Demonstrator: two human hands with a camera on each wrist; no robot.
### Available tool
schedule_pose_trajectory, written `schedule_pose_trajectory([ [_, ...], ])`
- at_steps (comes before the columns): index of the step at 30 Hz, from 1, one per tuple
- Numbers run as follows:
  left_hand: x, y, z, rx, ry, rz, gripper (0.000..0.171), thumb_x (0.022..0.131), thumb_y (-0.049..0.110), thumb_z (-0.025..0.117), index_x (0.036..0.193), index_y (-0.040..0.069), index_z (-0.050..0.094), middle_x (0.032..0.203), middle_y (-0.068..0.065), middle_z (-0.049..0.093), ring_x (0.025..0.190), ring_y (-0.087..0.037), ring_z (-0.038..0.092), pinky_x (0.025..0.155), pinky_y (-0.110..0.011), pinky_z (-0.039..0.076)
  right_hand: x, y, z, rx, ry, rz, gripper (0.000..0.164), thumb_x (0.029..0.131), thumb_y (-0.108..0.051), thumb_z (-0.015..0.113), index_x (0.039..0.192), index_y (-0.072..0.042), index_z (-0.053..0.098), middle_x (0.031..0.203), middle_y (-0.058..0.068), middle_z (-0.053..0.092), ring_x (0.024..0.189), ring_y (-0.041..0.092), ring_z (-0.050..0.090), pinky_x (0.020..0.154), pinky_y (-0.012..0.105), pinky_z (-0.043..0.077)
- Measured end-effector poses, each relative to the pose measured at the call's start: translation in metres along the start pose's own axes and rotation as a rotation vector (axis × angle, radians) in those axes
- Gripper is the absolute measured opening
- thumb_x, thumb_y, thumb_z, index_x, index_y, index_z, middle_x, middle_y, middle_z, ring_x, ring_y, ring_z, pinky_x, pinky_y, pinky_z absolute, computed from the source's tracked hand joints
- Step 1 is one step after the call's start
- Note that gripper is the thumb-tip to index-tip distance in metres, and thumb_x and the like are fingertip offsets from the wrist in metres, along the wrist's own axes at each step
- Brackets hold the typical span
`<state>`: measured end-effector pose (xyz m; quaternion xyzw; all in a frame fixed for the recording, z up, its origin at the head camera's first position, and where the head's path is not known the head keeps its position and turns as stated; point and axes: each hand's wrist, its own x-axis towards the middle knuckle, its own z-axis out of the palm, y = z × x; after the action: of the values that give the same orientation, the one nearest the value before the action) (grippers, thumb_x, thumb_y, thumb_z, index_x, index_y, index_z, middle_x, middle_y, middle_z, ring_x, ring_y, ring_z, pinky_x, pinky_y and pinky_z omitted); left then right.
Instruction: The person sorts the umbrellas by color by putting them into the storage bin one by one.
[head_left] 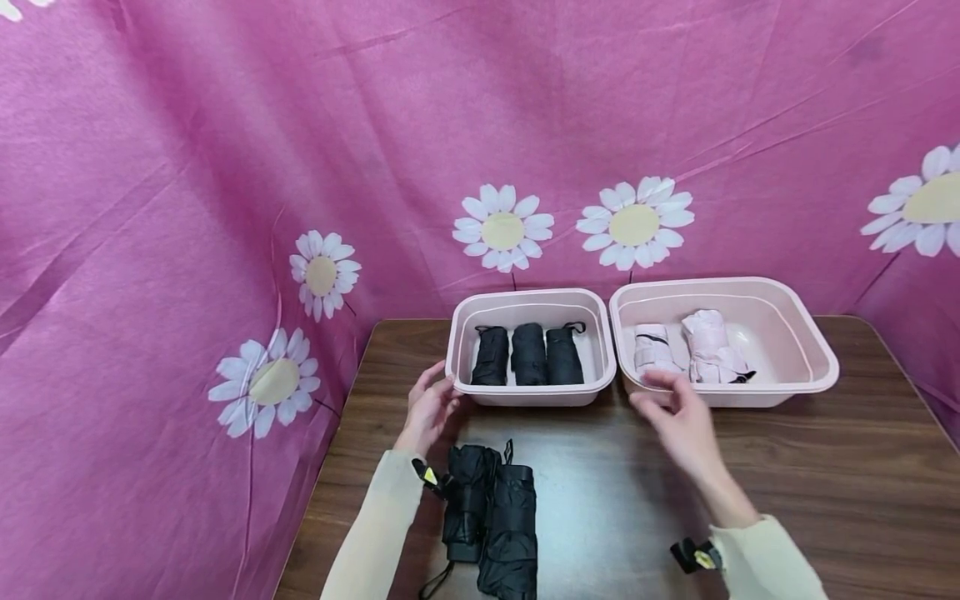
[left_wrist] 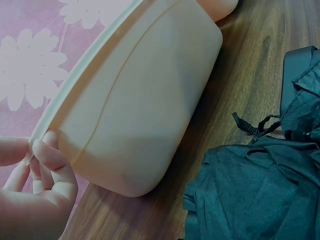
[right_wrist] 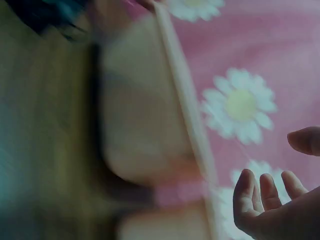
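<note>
My left hand (head_left: pixel 430 406) pinches the front left corner of the left pink basin (head_left: pixel 536 400) between thumb and fingers; the left wrist view shows the fingertips on its rim (left_wrist: pixel 47 112). Inside that basin lie three folded black umbrellas (head_left: pixel 528 354) side by side. My right hand (head_left: pixel 684 421), fingers loosely bent with nothing between them, hovers by the front left corner of the right pink basin (head_left: pixel 787 387). Two folded pale pink umbrellas (head_left: pixel 708 337) lie in the right basin. In the right wrist view the right hand (right_wrist: pixel 275 207) appears apart from the blurred basin rim.
Two more folded black umbrellas, one on the left (head_left: pixel 468 500) and one beside it (head_left: pixel 512 533), lie on the brown wooden table (head_left: pixel 600 508) near my left forearm. Behind the basins hangs a pink cloth (head_left: pixel 420 150) with white daisies, which also runs along the left side.
</note>
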<state>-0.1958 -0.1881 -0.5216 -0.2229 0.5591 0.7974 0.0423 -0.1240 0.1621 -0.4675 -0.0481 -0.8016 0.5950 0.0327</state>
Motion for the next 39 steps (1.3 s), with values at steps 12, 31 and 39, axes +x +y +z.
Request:
schedule_pose_trajectory([
  [12,0.000,0.002,0.002,-0.003,-0.003,-0.001,0.045,0.093,0.002,0.056,0.137,0.008,0.047,0.069,0.001,0.062,0.056,-0.007,0.059,0.050,-0.016,0.044,-0.062,0.050,0.101,0.038,-0.262,0.221,0.056,0.084,-0.012,0.072,0.131,0.002,0.045,0.121,0.023,0.057,0.087,0.018,0.065,0.063,0.028,0.054],
  [31,0.001,-0.001,0.001,0.006,-0.002,0.001,0.043,0.094,0.004,0.056,0.137,0.009,0.047,0.073,0.000,0.061,0.056,-0.007,0.058,0.050,-0.016,0.044,-0.103,0.073,0.150,-0.182,-0.453,0.291,0.086,0.079,-0.039,0.075,0.137,0.007,0.032,0.106,0.015,0.057,0.077,0.015,0.060,0.068,0.035,0.049],
  [39,0.000,-0.001,0.000,0.009,-0.005,0.005,0.044,0.095,0.004,0.056,0.137,0.009,0.047,0.073,0.000,0.061,0.056,-0.006,0.059,0.050,-0.016,0.044,-0.105,0.065,0.160,-0.263,-0.451,0.272,0.097,0.075,-0.046,0.077,0.140,0.008,0.029,0.117,0.026,0.053,0.099,0.034,0.059,0.082,0.050,0.050],
])
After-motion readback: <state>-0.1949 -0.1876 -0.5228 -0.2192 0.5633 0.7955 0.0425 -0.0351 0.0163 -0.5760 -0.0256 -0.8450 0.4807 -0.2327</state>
